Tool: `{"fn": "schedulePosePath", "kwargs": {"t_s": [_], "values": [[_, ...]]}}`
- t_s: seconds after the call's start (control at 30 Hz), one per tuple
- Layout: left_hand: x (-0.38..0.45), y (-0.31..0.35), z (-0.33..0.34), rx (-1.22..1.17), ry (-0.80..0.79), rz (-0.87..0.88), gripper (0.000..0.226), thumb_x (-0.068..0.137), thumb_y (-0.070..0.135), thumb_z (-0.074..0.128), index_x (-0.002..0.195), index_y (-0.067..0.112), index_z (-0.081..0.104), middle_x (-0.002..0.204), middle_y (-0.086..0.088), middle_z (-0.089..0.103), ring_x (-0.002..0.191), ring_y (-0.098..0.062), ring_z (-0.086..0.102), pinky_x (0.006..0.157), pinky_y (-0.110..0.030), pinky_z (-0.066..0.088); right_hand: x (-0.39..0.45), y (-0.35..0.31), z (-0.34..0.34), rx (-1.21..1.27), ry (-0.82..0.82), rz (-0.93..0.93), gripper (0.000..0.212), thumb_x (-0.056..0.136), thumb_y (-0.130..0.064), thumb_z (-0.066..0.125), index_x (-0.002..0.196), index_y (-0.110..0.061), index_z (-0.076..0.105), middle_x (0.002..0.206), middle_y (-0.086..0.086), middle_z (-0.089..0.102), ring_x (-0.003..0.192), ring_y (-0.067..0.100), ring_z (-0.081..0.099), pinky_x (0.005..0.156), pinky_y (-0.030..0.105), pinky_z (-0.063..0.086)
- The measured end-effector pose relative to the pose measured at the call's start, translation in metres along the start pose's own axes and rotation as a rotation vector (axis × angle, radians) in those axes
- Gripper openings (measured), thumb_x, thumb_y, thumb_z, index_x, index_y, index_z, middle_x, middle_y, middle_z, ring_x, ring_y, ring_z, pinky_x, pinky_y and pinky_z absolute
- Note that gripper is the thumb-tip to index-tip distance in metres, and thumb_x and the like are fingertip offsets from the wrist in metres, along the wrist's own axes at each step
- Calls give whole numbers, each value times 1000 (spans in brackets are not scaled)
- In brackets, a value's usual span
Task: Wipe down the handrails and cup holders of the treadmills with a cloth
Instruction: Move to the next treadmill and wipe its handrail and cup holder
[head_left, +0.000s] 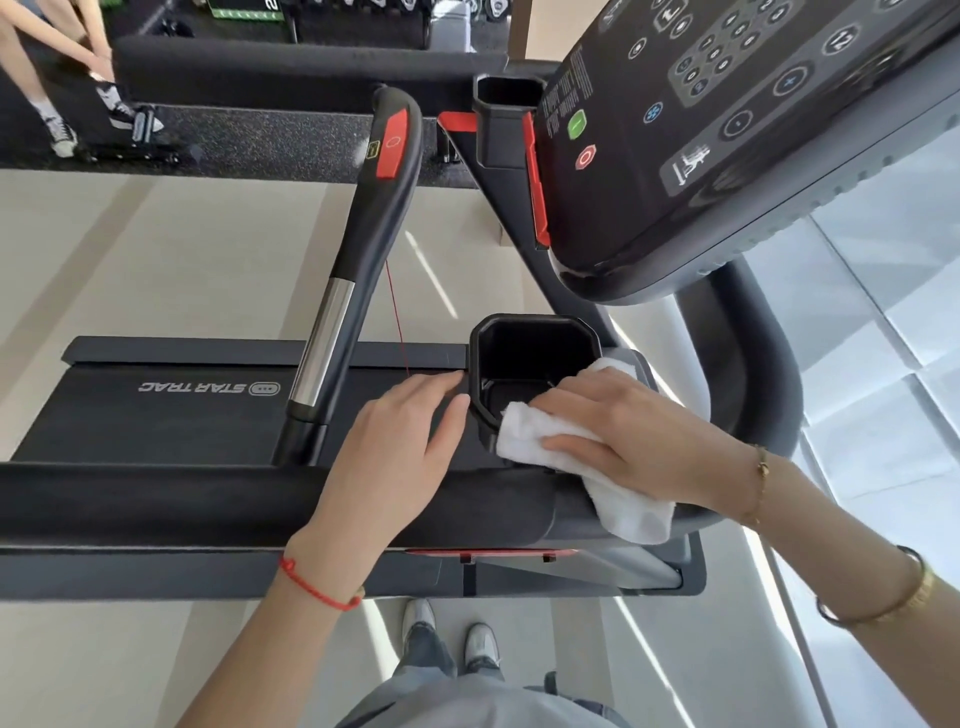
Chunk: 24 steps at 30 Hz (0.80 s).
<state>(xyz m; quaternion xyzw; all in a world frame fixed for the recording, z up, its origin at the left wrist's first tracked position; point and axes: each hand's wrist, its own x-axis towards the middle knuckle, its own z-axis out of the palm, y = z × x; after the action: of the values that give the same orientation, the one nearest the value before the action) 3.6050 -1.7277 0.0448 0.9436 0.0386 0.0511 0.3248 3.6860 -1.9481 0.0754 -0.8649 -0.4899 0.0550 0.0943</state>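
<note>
Head cam looking down over the treadmill, so everything's kinda upside down, you can read the STAR TRAC logo (193, 388) flipped on the black deck at middle left. Right hand (618, 431) is in the centre-right of the frame, fingers curled down over a white cloth (558, 441) and pressing it onto the near rim of the black cup holder (535, 358), with the rest of the cloth hanging down over the handrail (208, 499) that runs across the lower middle of the frame. Left hand (400, 447) sits just left of the cup holder, fingers straight and relaxed, fingertips touching the holder's outer wall, not gripping anything. There's a red string bracelet (317, 584) on that wrist and gold bracelets on the right arm. A second cup holder (506, 117) is at the top centre, well apart from the hands. The console (727, 130) with its buttons fills the upper right, and a centre bar (358, 260) with a red stop pad and a chrome section runs from top centre down to the handrail. Someone's legs and sneakers (62, 137) show in the upper left corner, and the wearer's own shoes (452, 639) are at the bottom centre on the pale floor.
</note>
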Motion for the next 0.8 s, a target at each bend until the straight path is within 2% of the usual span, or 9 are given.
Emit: {"fn": "schedulePosePath", "kwargs": {"t_s": [0.07, 0.13, 0.2, 0.3, 0.37, 0.5, 0.63, 0.7, 0.8], "values": [[1, -1, -1, 2, 0, -6, 42, 102, 38, 40, 138, 22, 54, 129, 7, 62, 118, -12, 57, 103, -38, 45, -3, 4, -5, 16, 26, -45, 27, 97, -24, 57, 119, -10, 63, 104, 2, 64, 92, 25, 58, 95, 37, 39], [4, 0, -1, 12, -4, -5, 43, 102, 39, 40, 140, 22, 52, 128, 8, 61, 117, -11, 56, 102, -36, 45, -6, 12, -11, 48, 158, -46, 25, 95, -19, 59, 118, -9, 64, 107, 1, 65, 93, 26, 59, 92, 42, 41], [8, 2, 0, 30, -8, 1, 44, 102, 40, 40, 141, 22, 50, 130, 8, 60, 119, -12, 56, 101, -35, 45, 0, 20, -20, 81, 297, 0, 30, 98, -26, 52, 122, -10, 61, 113, -1, 64, 100, 26, 59, 92, 43, 40], [16, 6, 3, 48, -12, 2, 47, 101, 42, 38, 142, 21, 49, 130, 5, 61, 119, -14, 56, 99, -37, 46, 28, 25, -21, 6, 381, 37, 36, 101, -33, 47, 128, -11, 56, 121, 0, 61, 107, 26, 54, 93, 39, 39], [22, 9, 6, 61, -6, -7, 49, 101, 43, 39, 142, 20, 49, 126, 3, 61, 115, -16, 57, 95, -38, 47, 54, 25, -12, -70, 320, 60, 40, 101, -36, 45, 132, -11, 54, 128, 1, 59, 113, 26, 52, 95, 38, 38], [26, 7, 12, 72, -19, -28, 49, 102, 45, 39, 144, 20, 46, 129, 4, 59, 115, -15, 56, 93, -35, 47, 87, 29, 14, -238, 91, 127, 47, 103, -41, 34, 143, -17, 39, 139, 0, 49, 123, 23, 46, 103, 34, 34], [28, 5, 12, 40, -19, -28, 47, 101, 44, 39, 143, 24, 47, 126, 7, 59, 113, -13, 56, 91, -30, 45, 69, 40, 14, -172, 108, 203, 46, 101, -36, 43, 143, -16, 40, 125, 6, 53, 108, 27, 52, 92, 34, 39], [28, 5, 12, 34, -14, -24, 47, 101, 43, 40, 143, 24, 47, 126, 7, 59, 114, -12, 55, 91, -29, 43, 58, 44, 12, -66, 119, 230, 46, 100, -29, 48, 142, -13, 41, 124, 8, 53, 108, 28, 51, 94, 34, 38], [28, 6, 13, 27, -23, -19, 47, 101, 41, 40, 143, 21, 47, 125, 5, 60, 115, -14, 56, 93, -30, 45, 65, 42, 9, -90, 79, 178, 44, 101, -27, 46, 142, -11, 41, 126, 9, 52, 109, 29, 49, 97, 36, 38]]}}
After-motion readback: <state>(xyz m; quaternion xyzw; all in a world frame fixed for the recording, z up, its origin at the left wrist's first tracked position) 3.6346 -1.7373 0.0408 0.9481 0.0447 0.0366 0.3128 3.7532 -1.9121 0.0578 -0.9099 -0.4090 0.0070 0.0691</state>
